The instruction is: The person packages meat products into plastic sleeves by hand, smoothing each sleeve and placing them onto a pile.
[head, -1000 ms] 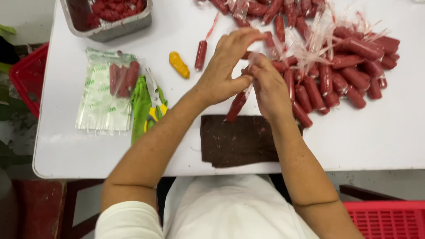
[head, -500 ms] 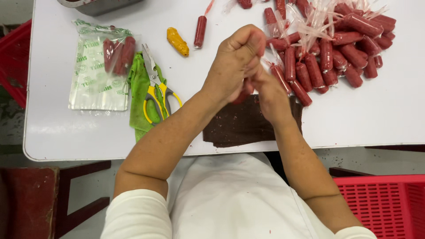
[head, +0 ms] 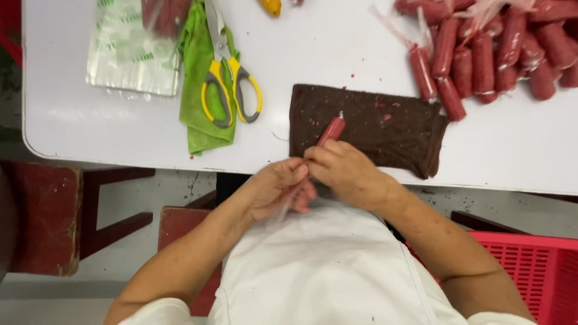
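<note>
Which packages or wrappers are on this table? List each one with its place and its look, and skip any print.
Plastic bag: far left of the table, flat, clear with green print, red sausages inside.
Sausage wrappers: far right, clear plastic casings with twisted tails on the red sausage pile.
No signs or screens.

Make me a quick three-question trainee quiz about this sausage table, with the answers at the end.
1. True or false: the scissors lie on the green cloth.
2. What does the right hand hold over the brown cloth?
3. Where is the sausage pile: A near the person, B far right, C far left?

Key: 1 true. 2 one red sausage, with the left hand beside it. 3 B.
</note>
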